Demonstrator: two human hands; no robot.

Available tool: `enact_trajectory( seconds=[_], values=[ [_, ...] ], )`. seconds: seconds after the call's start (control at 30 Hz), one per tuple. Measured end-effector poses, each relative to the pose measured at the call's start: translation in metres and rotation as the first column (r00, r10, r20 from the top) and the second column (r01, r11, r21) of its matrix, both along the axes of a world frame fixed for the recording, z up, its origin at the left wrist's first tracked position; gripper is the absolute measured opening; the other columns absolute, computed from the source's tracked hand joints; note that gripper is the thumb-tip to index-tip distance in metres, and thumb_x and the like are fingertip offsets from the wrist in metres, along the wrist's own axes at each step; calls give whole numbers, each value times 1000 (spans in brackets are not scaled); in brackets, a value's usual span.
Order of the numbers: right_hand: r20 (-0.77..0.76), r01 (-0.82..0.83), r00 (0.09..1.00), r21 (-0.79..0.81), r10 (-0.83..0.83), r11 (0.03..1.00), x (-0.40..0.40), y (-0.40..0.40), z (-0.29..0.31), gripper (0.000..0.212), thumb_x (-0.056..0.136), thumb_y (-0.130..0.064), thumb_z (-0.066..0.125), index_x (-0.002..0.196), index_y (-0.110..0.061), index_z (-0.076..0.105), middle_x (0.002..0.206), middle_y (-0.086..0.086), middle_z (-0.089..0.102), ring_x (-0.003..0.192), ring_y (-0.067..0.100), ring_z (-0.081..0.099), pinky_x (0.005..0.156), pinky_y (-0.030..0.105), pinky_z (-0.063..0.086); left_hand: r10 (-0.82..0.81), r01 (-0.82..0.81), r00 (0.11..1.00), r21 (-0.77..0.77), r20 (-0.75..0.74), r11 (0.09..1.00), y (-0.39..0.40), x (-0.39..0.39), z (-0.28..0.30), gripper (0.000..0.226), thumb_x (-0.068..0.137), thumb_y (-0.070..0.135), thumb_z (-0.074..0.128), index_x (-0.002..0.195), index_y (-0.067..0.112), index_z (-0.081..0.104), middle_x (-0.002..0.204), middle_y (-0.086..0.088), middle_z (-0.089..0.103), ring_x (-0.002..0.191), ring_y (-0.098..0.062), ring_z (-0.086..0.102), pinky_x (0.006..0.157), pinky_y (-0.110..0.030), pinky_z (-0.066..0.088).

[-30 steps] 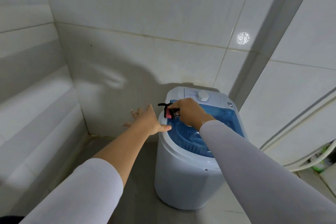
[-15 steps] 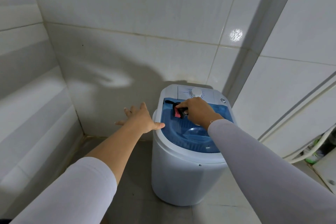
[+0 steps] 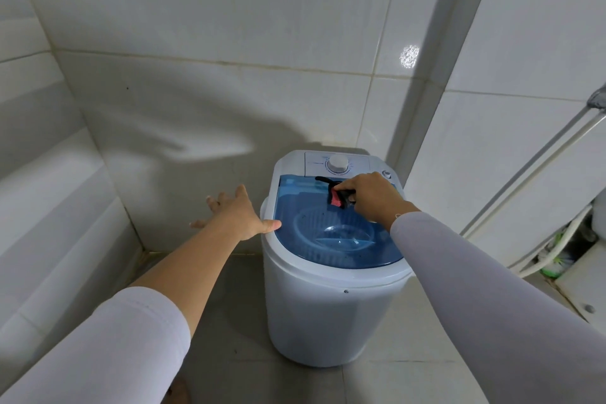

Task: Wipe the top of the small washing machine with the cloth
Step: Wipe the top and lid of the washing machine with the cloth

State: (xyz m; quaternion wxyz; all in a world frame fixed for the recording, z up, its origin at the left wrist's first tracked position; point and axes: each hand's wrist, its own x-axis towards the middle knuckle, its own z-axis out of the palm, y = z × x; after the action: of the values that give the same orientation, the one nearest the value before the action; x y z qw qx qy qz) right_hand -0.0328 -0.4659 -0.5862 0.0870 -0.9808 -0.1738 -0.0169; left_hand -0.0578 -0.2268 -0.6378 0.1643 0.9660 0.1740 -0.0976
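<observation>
A small white washing machine stands on the floor in a tiled corner, with a clear blue lid and a white dial at the back. My right hand is shut on a small black and red cloth and presses it on the far part of the lid, just in front of the dial. My left hand is open with fingers spread; its thumb touches the machine's left rim.
White tiled walls close in behind and on the left. A pipe and hoses run down the right wall, with a green-and-white brush and a white fixture at the lower right. Grey floor tiles surround the machine.
My right hand has slid the cloth rightward across the back of the lid, from its left edge towards the middle. The left hand stays on the rim. The camera has shifted a little.
</observation>
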Motion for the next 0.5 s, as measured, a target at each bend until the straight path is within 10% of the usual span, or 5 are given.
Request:
enact_trajectory(
  seconds=[0.5],
  values=[
    [25, 136, 991, -78, -134, 988, -9, -61, -1, 46, 88, -1, 45, 122, -29, 61, 115, 12, 68, 100, 30, 60, 89, 35, 52, 44, -44, 999, 12, -8, 999, -8, -9, 11, 124, 64, 73, 66, 153, 18, 1, 159, -17, 10, 148, -37, 4, 115, -62, 16]
  ],
)
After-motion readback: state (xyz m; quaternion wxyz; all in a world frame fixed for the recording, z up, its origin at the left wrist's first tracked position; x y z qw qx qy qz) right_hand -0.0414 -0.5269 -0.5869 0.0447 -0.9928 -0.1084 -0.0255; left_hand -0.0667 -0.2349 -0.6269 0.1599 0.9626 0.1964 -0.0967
